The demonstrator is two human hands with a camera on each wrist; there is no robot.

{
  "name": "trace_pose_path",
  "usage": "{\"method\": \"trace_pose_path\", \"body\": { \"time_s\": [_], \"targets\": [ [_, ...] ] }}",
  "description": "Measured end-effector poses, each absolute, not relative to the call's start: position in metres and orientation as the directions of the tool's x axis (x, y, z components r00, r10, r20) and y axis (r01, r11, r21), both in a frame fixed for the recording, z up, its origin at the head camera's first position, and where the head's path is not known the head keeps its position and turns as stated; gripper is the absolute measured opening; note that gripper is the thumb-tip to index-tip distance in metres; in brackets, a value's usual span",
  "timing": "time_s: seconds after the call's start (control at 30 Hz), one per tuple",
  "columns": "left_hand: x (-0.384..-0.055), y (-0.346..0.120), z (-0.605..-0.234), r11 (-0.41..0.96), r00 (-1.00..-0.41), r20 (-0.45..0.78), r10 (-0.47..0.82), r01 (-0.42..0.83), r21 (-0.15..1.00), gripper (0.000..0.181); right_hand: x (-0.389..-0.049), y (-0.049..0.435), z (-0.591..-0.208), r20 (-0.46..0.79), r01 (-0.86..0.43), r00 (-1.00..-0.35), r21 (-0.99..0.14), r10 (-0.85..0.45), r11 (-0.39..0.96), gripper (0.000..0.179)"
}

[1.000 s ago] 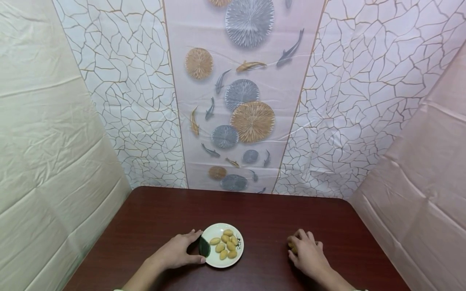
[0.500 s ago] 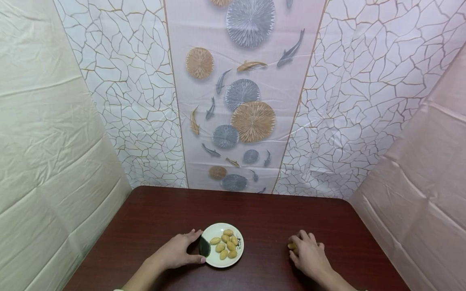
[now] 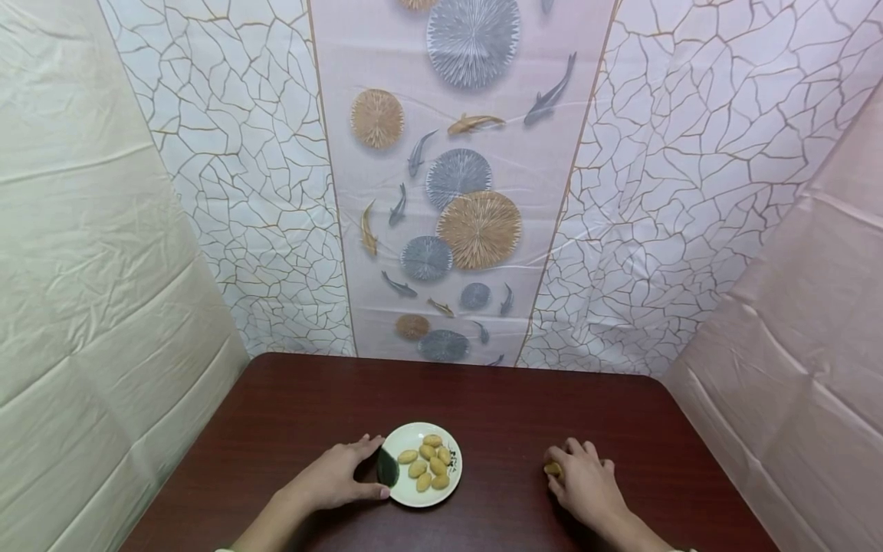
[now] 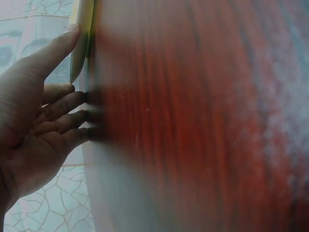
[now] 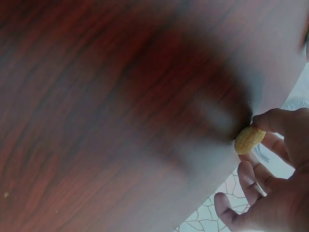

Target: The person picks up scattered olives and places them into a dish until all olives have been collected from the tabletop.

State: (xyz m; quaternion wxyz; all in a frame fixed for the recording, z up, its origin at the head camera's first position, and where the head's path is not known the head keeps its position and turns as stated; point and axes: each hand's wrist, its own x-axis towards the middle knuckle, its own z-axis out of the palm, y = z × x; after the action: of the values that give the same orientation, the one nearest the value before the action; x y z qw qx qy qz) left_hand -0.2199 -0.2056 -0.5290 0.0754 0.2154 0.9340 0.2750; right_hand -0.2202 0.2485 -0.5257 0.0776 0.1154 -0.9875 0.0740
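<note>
A small white plate (image 3: 404,497) with a dark green patch lies on the table, bearing several yellow oval nut-like pieces (image 3: 424,482). My left hand (image 3: 335,476) rests at the plate's left rim, thumb near the front and fingers toward the back, all fairly straight. In the left wrist view, the thumb meets the rim and the other fingertips reach the tabletop. Off to the right, my right hand (image 3: 588,481) pinches one yellow oval piece (image 5: 249,140) with wrinkled skin, close over the table. Its ring and little fingers stay apart from the piece.
The dark red wooden table (image 3: 448,391) has rounded far corners. Behind it hangs a patterned cloth (image 3: 476,307) with fish and round motifs. Plain pale cloths (image 3: 117,291) hang on both sides.
My right fingers shift very slightly around the yellow oval piece, which shows a little differently between them. The left hand and the plate stay in place.
</note>
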Motion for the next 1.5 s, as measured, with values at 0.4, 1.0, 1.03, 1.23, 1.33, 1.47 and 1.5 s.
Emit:
{"method": "trace_pose_path", "body": {
  "time_s": [0.4,1.0,1.03,1.23,1.33,1.47,1.5],
  "targets": [
    [-0.219,-0.205,-0.529,0.756,-0.896,-0.021,0.443,0.361,0.546,0.101,-0.217,0.247,-0.523,0.197,-0.251,-0.954,-0.109,-0.226,0.962,0.029],
    [-0.220,-0.207,-0.530,0.756,-0.896,-0.022,0.445,0.362,0.546,0.102,-0.206,0.220,-0.512,0.269,-0.330,-0.921,-0.155,-0.282,0.931,0.027],
    [-0.220,-0.206,-0.530,0.756,-0.896,-0.023,0.444,0.360,0.546,0.102,-0.206,0.219,-0.511,0.276,-0.336,-0.918,-0.153,-0.286,0.929,0.027],
    [-0.220,-0.206,-0.528,0.758,-0.897,-0.027,0.442,0.357,0.547,0.101,-0.202,0.211,-0.509,0.298,-0.367,-0.902,-0.152,-0.311,0.918,0.028],
    [-0.219,-0.206,-0.527,0.757,-0.897,-0.028,0.441,0.355,0.549,0.101,-0.201,0.208,-0.508,0.311,-0.390,-0.891,-0.153,-0.331,0.908,0.028],
    [-0.219,-0.206,-0.526,0.755,-0.897,-0.027,0.441,0.354,0.553,0.100,-0.200,0.202,-0.509,0.333,-0.429,-0.870,-0.148,-0.363,0.891,0.027],
    [-0.218,-0.205,-0.526,0.753,-0.897,-0.027,0.441,0.354,0.555,0.100,-0.200,0.201,-0.509,0.339,-0.438,-0.865,-0.147,-0.371,0.887,0.027]
  ]
}}
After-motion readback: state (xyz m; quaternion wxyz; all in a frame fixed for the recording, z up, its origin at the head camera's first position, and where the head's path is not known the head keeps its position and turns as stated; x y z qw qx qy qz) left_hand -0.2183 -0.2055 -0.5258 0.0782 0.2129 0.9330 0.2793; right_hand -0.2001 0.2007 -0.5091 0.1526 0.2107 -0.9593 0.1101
